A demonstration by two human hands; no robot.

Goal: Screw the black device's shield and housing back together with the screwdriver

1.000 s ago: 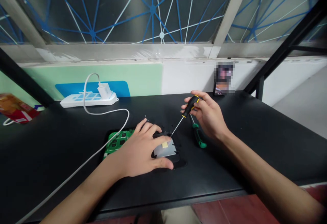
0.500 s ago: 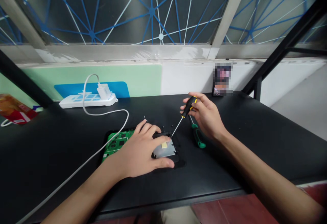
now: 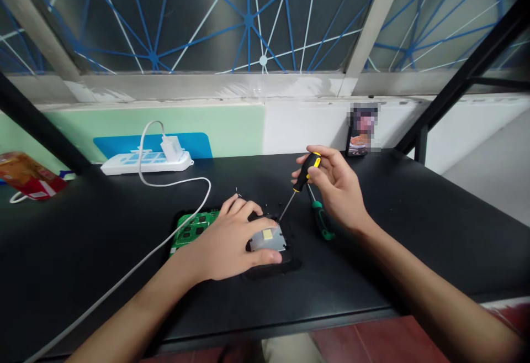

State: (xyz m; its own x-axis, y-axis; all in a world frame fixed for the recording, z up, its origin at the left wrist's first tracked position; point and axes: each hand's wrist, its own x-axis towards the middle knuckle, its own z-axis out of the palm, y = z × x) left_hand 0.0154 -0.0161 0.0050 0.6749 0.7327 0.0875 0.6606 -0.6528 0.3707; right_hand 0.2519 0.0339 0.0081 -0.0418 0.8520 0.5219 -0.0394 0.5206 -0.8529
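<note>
My left hand (image 3: 232, 241) lies spread over a black device on the table, its index finger and thumb on either side of a silver plate (image 3: 269, 241) with a pale yellow square on it. A green circuit board (image 3: 192, 227) shows to the left of that hand. My right hand (image 3: 337, 189) is closed on the handle of a black and yellow screwdriver (image 3: 305, 175). The screwdriver slants down, its tip at the plate's upper right corner, near my left index fingertip. A green screwdriver (image 3: 322, 222) lies on the table under my right hand.
A white cable (image 3: 136, 263) crosses the black table (image 3: 364, 296) from a white power strip (image 3: 147, 162) at the back left. A red and orange packet (image 3: 33, 175) lies far left. A phone (image 3: 359, 136) leans on the wall. Small screws (image 3: 238, 193) lie beyond my left hand.
The view has shifted slightly. My left thumb has moved up a little, closer to the plate's lower edge. The black and yellow screwdriver's handle has turned in my right hand, its tip still at the corner.
</note>
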